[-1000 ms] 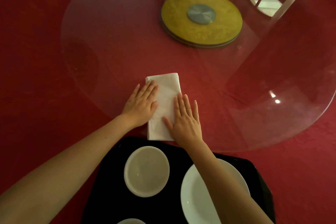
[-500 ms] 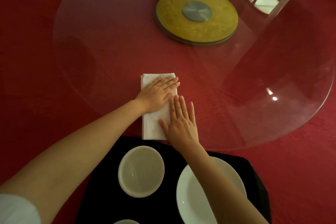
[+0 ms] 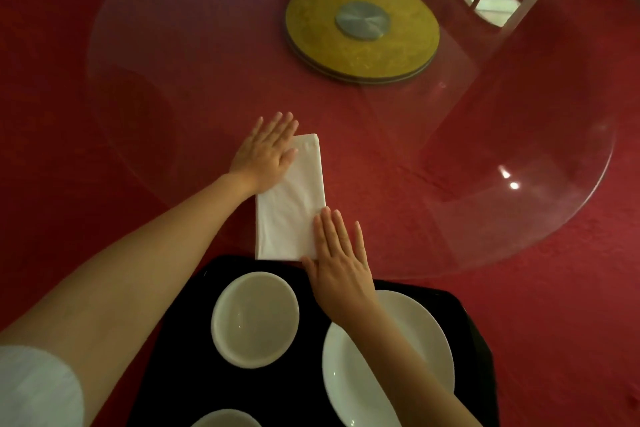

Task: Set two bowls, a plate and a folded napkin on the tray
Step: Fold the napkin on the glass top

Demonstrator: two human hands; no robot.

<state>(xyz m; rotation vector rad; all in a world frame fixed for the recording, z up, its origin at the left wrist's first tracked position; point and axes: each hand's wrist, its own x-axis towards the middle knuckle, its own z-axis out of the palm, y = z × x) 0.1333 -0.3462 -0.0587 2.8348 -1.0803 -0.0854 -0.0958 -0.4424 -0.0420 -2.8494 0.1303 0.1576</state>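
Just beyond the far edge of the black tray (image 3: 173, 322), a white napkin (image 3: 291, 204) lies folded into a long narrow strip on the glass tabletop (image 3: 519, 184). The left hand (image 3: 265, 152) rests flat and open on its far left corner, fingers spread, gripping nothing. The right hand (image 3: 341, 263) lies flat at its near right corner, palm down, also holding nothing. On the tray sit 1 bowl (image 3: 255, 319), a white plate (image 3: 408, 350) partly under the right forearm, and the rim of a 2nd bowl (image 3: 225, 419) at the bottom edge. Further off stands a gold turntable (image 3: 362, 28) on the red tablecloth (image 3: 52, 114). To finish well, the fold probably needs firm, even pressing along its length, then lifting by both ends so it stays closed on the way to the tray.
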